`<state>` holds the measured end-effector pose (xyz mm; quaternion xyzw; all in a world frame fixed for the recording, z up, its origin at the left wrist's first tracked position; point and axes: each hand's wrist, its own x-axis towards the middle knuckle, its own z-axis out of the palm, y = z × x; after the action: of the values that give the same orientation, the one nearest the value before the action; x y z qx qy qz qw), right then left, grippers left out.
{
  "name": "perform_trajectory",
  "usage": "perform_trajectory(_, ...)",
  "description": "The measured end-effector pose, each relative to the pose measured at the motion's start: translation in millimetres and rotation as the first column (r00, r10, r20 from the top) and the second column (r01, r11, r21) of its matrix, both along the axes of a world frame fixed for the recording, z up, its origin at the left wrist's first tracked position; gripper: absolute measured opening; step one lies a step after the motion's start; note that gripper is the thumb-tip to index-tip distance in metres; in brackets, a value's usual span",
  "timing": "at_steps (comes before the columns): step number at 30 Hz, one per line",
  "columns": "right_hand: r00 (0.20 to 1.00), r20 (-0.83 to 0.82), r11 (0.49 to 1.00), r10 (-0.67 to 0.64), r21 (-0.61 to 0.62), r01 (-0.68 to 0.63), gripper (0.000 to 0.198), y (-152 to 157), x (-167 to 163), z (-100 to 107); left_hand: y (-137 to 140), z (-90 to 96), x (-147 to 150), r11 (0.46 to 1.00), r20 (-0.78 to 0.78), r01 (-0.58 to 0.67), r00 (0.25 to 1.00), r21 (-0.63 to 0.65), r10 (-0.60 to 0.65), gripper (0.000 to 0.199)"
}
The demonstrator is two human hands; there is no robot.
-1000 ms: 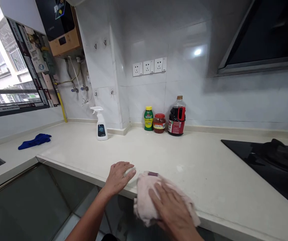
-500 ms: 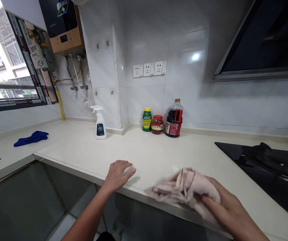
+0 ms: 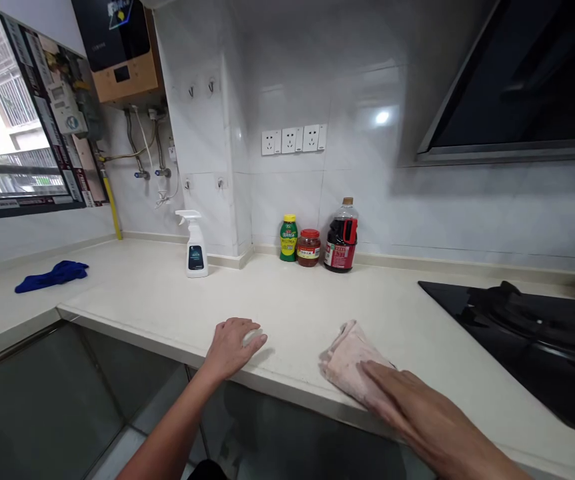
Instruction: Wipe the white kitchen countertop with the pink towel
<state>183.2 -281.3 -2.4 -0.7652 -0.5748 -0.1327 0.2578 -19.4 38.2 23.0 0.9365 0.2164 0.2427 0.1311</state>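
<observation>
My right hand (image 3: 412, 403) presses a pale pink cloth (image 3: 350, 363) against the white countertop (image 3: 167, 313) near its front edge. The cloth lies folded under the fingers, and part of it is hidden by the hand. To the left, my left hand (image 3: 232, 347) is at the counter's front edge with fingers curled and thumb apart. Between thumb and fingers shows a small whitish rounded shape, too pale against the counter to name. The left palm is hidden.
A white spray bottle (image 3: 196, 247), a green bottle (image 3: 288, 240), a red-lidded jar (image 3: 309, 250) and a large dark sauce bottle (image 3: 341, 240) stand toward the wall. A blue cloth (image 3: 52, 277) lies at left. The black gas stove (image 3: 517, 333) is at right, below a range hood (image 3: 532, 93).
The pink cloth was bunched and blurred in my right hand; now it lies flatter on the counter, with the hand turned palm-down over it. My left hand has hardly moved.
</observation>
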Motion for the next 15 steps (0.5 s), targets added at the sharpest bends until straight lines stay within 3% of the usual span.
perform_trajectory(4, 0.938, -0.346, 0.999, 0.039, -0.012, -0.046, 0.057, -18, 5, 29, -3, -4.0, 4, 1.000, 0.009, -0.004, 1.000, 0.030, 0.004, 0.038)
perform_trajectory(7, 0.883, -0.469, 1.000, 0.004, 0.008, 0.000, 0.059, -22, 27, 34, -28, -3.9, 16, 0.998, 0.119, 0.043, 0.992, 0.043, -0.048, 0.035)
perform_trajectory(9, 0.903, -0.418, 0.989, -0.101, 0.054, 0.135, 0.062, -26, 51, 21, -61, 2.4, 31, 0.987, 0.210, 0.150, 0.965, 0.050, -0.158, 0.037)
perform_trajectory(11, 0.930, -0.268, 0.957, -0.252, 0.071, 0.280, 0.066, -32, 78, -2, -102, 11.6, 54, 0.961, 0.236, 0.267, 0.932, 0.070, -0.276, 0.044)
perform_trajectory(13, 0.924, -0.092, 0.927, -0.371, 0.026, 0.374, 0.067, -41, 104, -31, -143, 18.3, 85, 0.937, 0.160, 0.340, 0.923, 0.077, -0.349, 0.057)
perform_trajectory(15, 0.915, 0.063, 0.916, -0.397, -0.029, 0.400, 0.063, -51, 124, -58, -178, 17.5, 118, 0.923, -0.004, 0.377, 0.926, 0.075, -0.378, 0.076)
